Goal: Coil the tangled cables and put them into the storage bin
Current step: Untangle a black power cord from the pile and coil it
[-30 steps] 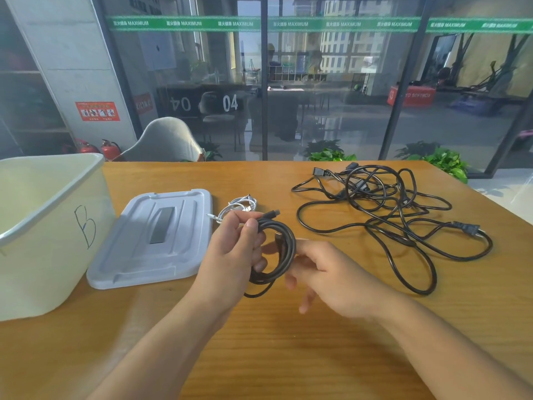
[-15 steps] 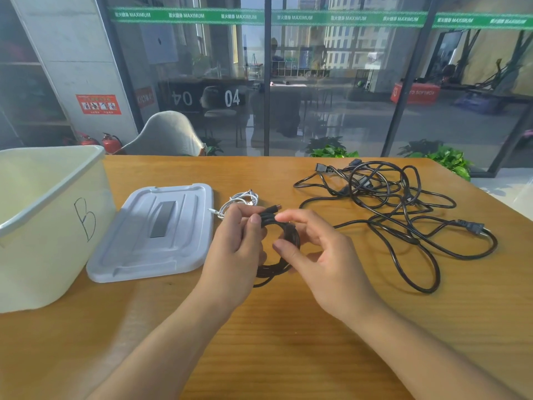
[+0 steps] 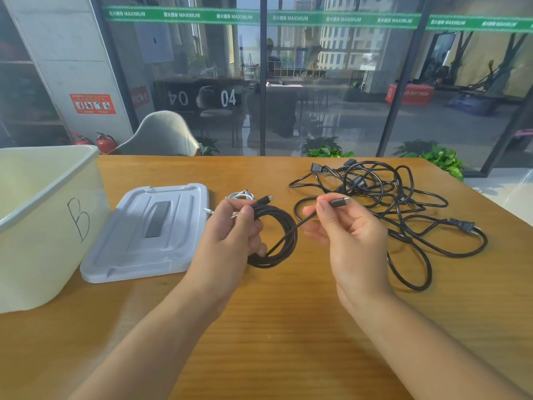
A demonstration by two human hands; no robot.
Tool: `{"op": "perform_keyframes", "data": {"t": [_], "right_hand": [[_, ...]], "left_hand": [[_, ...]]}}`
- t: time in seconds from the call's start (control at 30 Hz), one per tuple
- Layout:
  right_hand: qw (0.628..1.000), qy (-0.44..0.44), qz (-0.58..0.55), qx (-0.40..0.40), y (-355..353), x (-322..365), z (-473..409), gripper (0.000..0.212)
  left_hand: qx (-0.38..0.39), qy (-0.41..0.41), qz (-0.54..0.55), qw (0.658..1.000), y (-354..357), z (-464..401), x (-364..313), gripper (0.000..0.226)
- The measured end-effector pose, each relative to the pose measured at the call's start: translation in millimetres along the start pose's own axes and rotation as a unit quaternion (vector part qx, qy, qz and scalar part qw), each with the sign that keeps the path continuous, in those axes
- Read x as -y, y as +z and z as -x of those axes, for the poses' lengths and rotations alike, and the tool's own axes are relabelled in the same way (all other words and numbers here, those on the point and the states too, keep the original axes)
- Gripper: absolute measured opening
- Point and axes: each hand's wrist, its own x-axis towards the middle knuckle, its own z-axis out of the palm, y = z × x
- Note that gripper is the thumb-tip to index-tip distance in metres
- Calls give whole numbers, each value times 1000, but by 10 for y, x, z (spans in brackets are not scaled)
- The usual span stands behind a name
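Head view shows the left hand (image 3: 233, 235) holding a small black cable coil (image 3: 275, 236) just above the desk (image 3: 288, 327). Its fingers wrap round the left side of the loops, and one plug end (image 3: 264, 199) pokes up past the thumb. The right hand (image 3: 350, 235) pinches the other plug end (image 3: 339, 202) between thumb and first finger. A short straight bit of cable runs from that plug down into the coil.

I think the step now is to tuck this loose end away. To do it well, the right hand should wind the tail round the loops or poke it through the middle. The left hand should keep the loops pressed together so they do not spring open. Pull gently, so the plug does not bend.

Both arms reach forward from the bottom of the picture. The left palm faces right and the right palm faces left, and the two hands are near each other but not touching.

The storage bin (image 3: 43, 226) stands at the left of the desk, open, with its lid (image 3: 150, 232) lying flat beside it. A big tangle of black cables (image 3: 403, 215) lies on the right, not coiled yet. A small white cable (image 3: 240, 194) lies behind the left hand.
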Motion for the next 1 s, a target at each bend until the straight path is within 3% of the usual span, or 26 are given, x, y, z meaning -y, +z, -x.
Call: {"op": "perform_keyframes", "data": {"t": [0.07, 0.17, 0.23, 0.4, 0.53, 0.6, 0.67, 0.83, 1.0], "right_hand": [[999, 38, -18, 4, -15, 9, -39, 9], [996, 81, 6, 25, -28, -51, -55, 32], [996, 79, 35, 22, -36, -78, -67, 34], [989, -19, 136, 45, -131, -93, -86, 5], [973, -56, 192, 112, -85, -95, 6, 30], [964, -43, 218, 150, -52, -100, 47, 53], [956, -26, 230, 182, -21, -113, 75, 59], [960, -35, 186, 208, -19, -92, 78, 25], [959, -71, 217, 167, -108, -92, 18, 19]], "left_hand": [[2, 4, -3, 1000, 0, 7, -7, 17], [2, -3, -11, 1000, -42, 22, 10, 18], [10, -4, -13, 1000, -37, 28, 25, 17], [33, 6, -17, 999, -16, 34, 56, 16], [32, 10, 2, 999, -6, 52, 59, 19], [34, 12, 17, 999, -4, 59, 58, 19], [39, 13, 22, 999, -13, 64, 63, 20], [71, 2, 26, 997, -33, 68, 70, 20], [102, -17, 31, 994, -76, 36, 38, 18]]}}
